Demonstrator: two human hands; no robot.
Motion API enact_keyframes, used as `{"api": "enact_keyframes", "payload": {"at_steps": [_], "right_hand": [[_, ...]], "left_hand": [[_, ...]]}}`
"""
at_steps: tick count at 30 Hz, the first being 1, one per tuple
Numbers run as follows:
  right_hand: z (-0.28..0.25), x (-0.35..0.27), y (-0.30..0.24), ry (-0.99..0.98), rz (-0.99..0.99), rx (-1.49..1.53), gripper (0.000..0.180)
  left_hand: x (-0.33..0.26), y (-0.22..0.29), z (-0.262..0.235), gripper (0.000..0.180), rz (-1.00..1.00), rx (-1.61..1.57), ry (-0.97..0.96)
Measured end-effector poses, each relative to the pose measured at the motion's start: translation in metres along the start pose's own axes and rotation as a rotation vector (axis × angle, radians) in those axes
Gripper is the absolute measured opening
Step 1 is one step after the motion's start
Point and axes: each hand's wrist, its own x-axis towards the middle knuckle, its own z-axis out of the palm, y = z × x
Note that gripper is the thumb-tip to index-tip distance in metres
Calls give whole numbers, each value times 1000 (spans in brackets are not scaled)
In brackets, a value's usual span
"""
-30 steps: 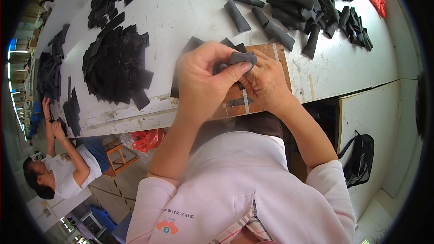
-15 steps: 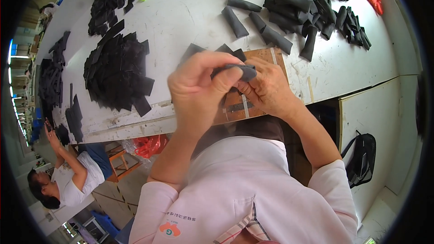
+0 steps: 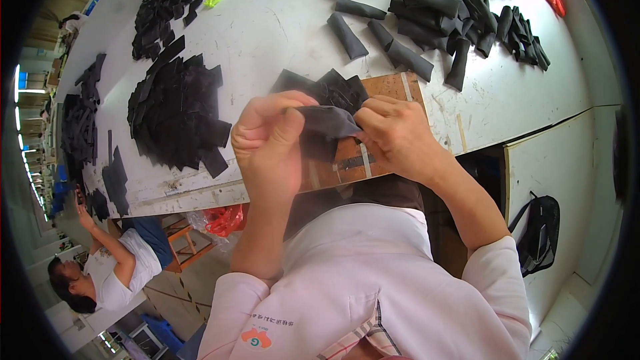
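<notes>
At the lower left of the frame, a seated co-worker (image 3: pixel 110 270) is seen beside a long white table (image 3: pixel 280 20). Further right, in the left-centre, a fanned heap of flat black fabric pieces (image 3: pixel 177 117) lies on the table.

At the centre, the left hand (image 3: pixel 270 143) is closed, its thumb and fingers pinching one end of a dark grey fabric piece (image 3: pixel 327 122), which is held just above a brown wooden board (image 3: pixel 393 90) at the table's near edge. Just to the right, the right hand (image 3: pixel 397 135) is closed on the other end, so the piece is stretched between both hands. More black pieces (image 3: pixel 330 87) lie on the board behind it.

At the upper right, a pile of rolled black fabric tubes (image 3: pixel 427 7) is spread out.

The fold or roll in hand would likely be done best with edges kept aligned, tension kept even, and the pinch held firm so that the soft cloth is not let slip.
</notes>
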Motion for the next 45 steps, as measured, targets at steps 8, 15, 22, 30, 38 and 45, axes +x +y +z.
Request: {"api": "enact_keyframes", "payload": {"at_steps": [8, 15, 22, 30, 38, 45], "right_hand": [[-19, 15, -1, -93, 38, 372, 14], [3, 37, 66, 30, 508, 60, 37], [90, 3, 86, 84, 496, -209, 29], [44, -3, 92, 380, 734, 336, 22], [-8, -33, 61, 245, 588, 802, 29], [-27, -46, 31, -29, 368, 769, 42]], "left_hand": [[-5, -8, 6, 7, -11, 144, 45], [-55, -80, -16, 7, -197, 815, 132], [-70, -87, -13, 4, -420, 773, -44], [-55, -81, 6, 23, -405, 751, -143], [-48, -42, 20, 40, -768, 430, -282], [-28, -20, 18, 32, -731, 324, -92]]}}
